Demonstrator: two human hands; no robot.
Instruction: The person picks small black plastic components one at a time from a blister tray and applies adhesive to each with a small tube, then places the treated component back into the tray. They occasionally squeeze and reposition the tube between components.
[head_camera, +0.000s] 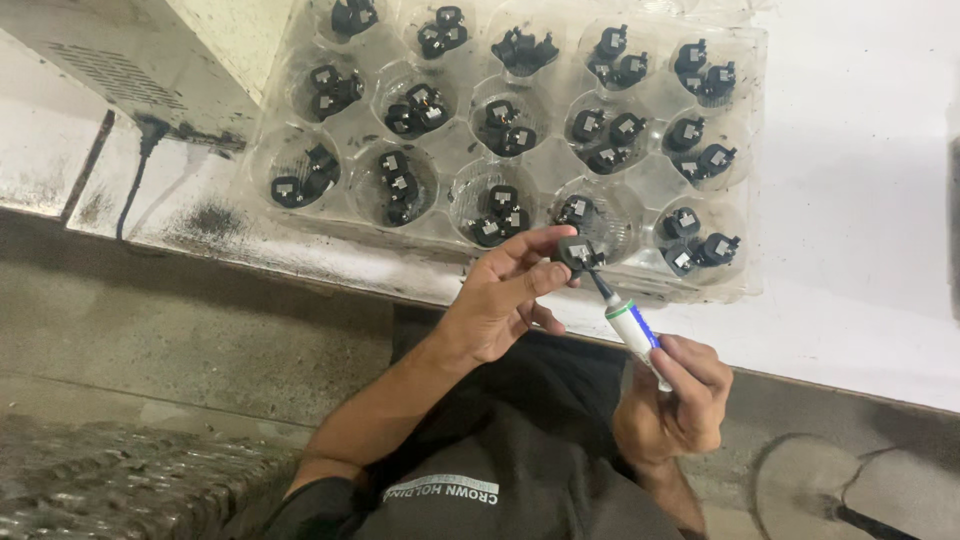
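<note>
My left hand (500, 300) pinches a small black component (577, 252) between thumb and fingers, just in front of the tray's near edge. My right hand (680, 400) grips a white tube with green and blue bands (632, 330); its dark nozzle tip touches the underside of the black component. A clear plastic tray (455, 180) with round cups lies on the white table (860, 200) beyond the hands. Most cups hold two or three similar black components (500, 215).
A white box-shaped unit (150, 60) stands at the back left, with a black cable (135, 185) running down over the table edge. The grey floor (200, 340) lies below. A round dark base (830, 490) sits on the floor at the lower right.
</note>
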